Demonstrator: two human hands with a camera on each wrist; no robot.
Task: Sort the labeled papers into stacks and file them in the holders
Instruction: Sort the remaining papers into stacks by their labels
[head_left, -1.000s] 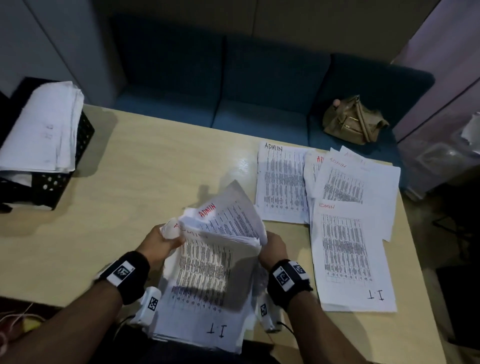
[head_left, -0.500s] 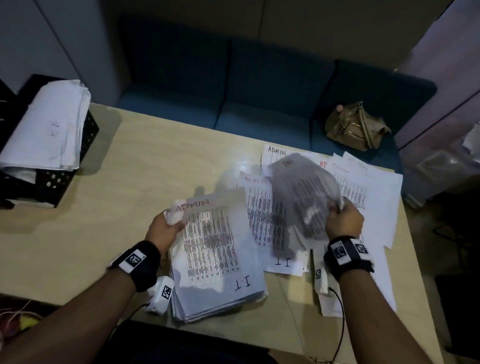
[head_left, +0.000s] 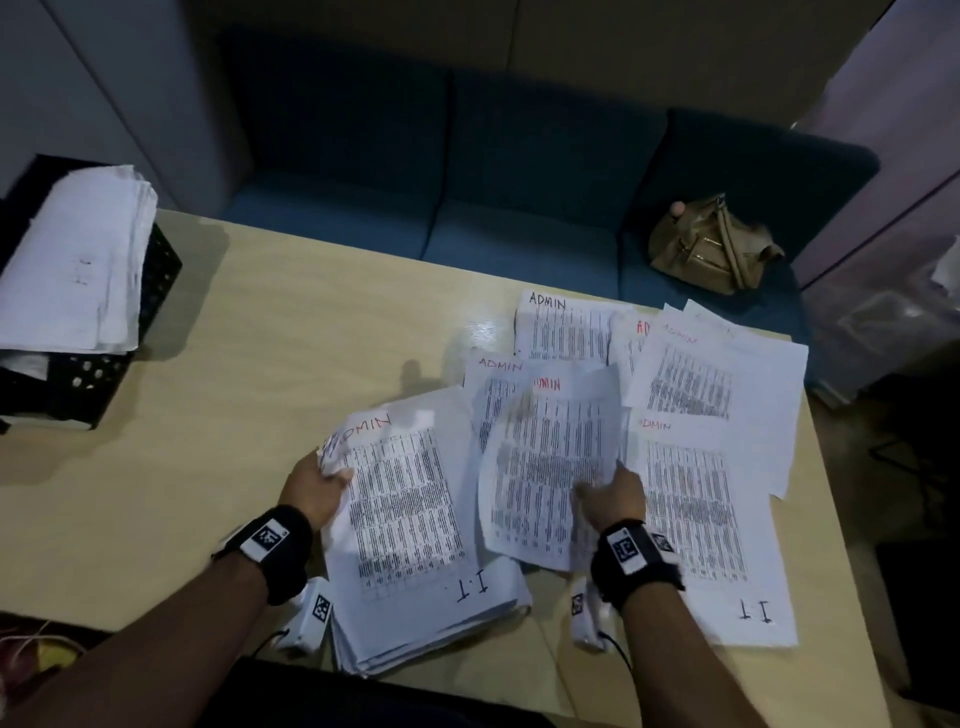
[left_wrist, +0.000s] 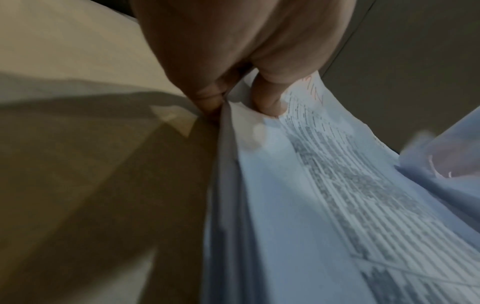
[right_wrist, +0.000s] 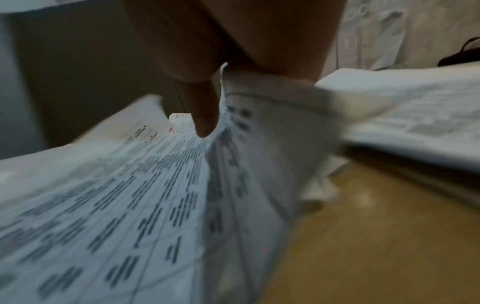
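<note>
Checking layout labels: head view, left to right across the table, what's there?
Black holder stuffed with papers → left hand gripping the stack → right hand pinching a sheet → spread sheets.

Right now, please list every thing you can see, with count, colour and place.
thick stack of printed white papers: one, near table edge, under left hand.
single printed white sheet: one, right of the stack, lifted.
loose white ADMIN sheets: several, overlapping, right side of table.
black perforated holder: one, far left, white papers on top.
beige wooden table: one.
dark blue sofa: one, behind table.
tan leather bag: one, on sofa.
left hand: grips the stack's corner.
right hand: pinches the single sheet.
</note>
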